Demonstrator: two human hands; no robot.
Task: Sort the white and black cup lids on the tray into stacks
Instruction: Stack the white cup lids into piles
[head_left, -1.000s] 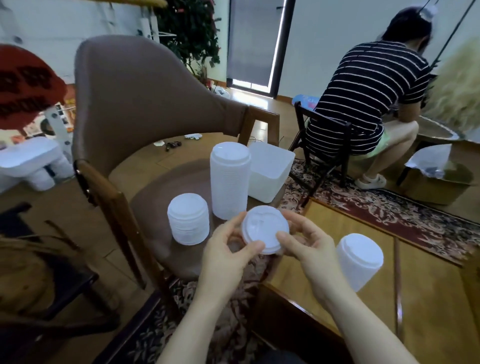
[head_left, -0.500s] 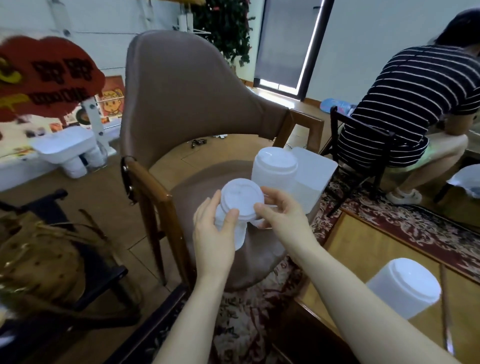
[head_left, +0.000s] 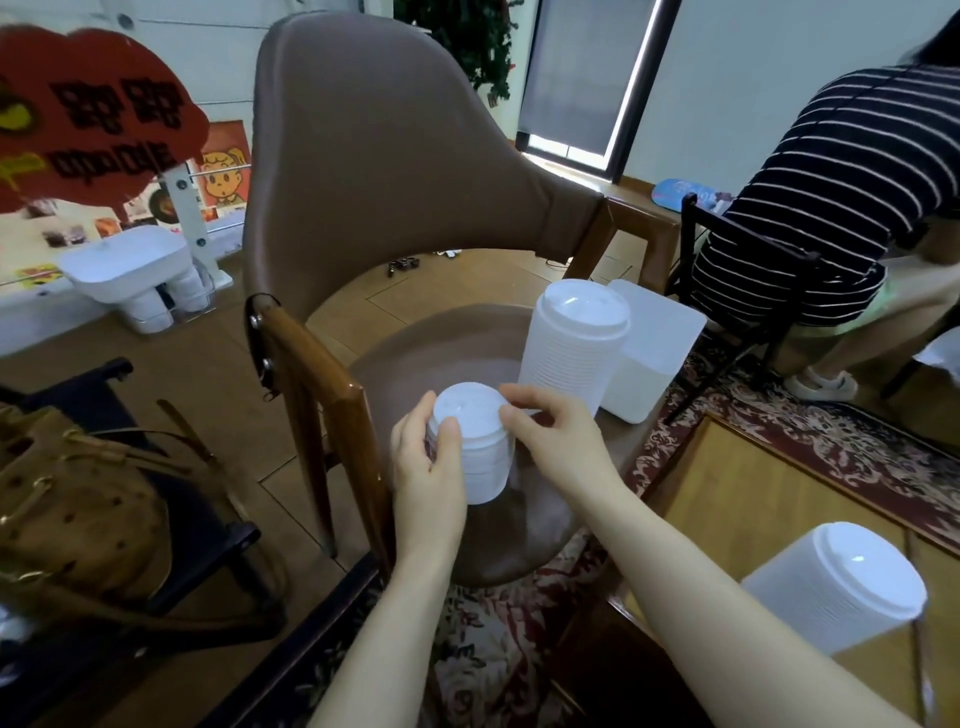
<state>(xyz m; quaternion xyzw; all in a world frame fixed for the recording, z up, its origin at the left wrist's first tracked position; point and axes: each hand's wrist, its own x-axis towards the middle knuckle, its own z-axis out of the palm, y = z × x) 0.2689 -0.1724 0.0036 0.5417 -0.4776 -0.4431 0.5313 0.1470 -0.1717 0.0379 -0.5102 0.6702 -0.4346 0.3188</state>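
Observation:
A short stack of white lids stands on the brown chair seat. My left hand cups its left side, thumb on the top lid's rim. My right hand pinches the top lid's right rim with thumb and fingertips. A taller stack of white lids stands behind it, beside a white container. Another stack of white lids lies tilted on the wooden table at the lower right. No black lids are in view.
The chair has wooden arms and a high padded back. A brown bag sits on a dark chair at the left. A person in a striped shirt sits at the back right. A patterned rug covers the floor.
Both hands carried the white lid down and left from above the table edge onto the short stack. The camera view swung left and closer to the chair.

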